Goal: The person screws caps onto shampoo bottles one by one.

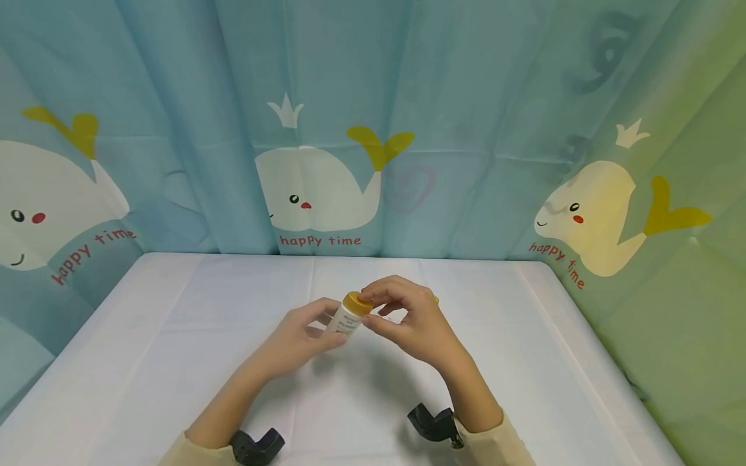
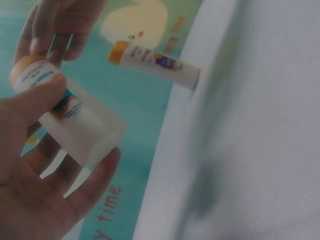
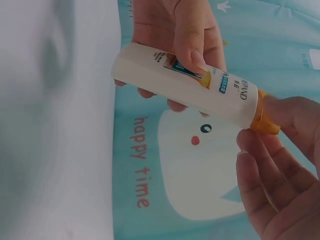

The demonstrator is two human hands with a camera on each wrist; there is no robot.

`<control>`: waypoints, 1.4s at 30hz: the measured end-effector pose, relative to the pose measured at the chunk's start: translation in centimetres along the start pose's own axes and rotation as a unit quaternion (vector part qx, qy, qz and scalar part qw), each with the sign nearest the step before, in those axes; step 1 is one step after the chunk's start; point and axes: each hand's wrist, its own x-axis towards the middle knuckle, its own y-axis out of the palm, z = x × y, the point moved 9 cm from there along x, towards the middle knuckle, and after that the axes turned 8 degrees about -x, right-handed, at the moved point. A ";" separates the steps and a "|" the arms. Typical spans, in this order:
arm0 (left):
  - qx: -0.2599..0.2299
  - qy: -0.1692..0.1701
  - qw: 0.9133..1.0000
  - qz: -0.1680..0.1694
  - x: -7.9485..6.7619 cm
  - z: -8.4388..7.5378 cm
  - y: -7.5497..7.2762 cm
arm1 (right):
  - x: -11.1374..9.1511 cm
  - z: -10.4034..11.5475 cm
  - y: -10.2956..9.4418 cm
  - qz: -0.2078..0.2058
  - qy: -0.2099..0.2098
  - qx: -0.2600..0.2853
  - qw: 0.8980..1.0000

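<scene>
A white bottle [image 1: 346, 321] with a yellow-orange cap [image 1: 357, 303] is held tilted above the table, cap end up and toward the right hand. My left hand [image 1: 305, 336] grips its body, thumb across the printed label and fingers around the back, as the left wrist view shows. At the cap, my right hand [image 3: 287, 165] pinches with the thumb [image 3: 292, 117] on one side and fingertips on the other. The cap looks closed. A second white bottle [image 2: 155, 64], also orange-capped, stands upright on the table, mostly hidden behind the right hand in the head view.
A white cloth covers the table [image 1: 221, 362]. Behind it hangs a blue-green curtain [image 1: 466, 129] printed with whales and red lettering. Black mounts [image 1: 432, 424] sit at both wrists, beside beige sleeves [image 1: 495, 446].
</scene>
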 end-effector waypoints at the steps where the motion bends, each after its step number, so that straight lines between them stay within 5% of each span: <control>1: -0.001 -0.001 1.000 -0.001 0.0 0.0 -0.1 | 0.0 0.1 0.0 0.000 -0.004 -0.003 1.000; 24: -0.024 0.010 0.999 0.031 0.1 -0.1 0.9 | 0.0 0.1 -0.1 -0.007 -0.017 -0.012 1.000; 42: 0.001 -0.007 1.000 0.002 0.0 0.0 -0.1 | 0.0 0.7 -0.3 -0.023 -0.052 -0.012 0.998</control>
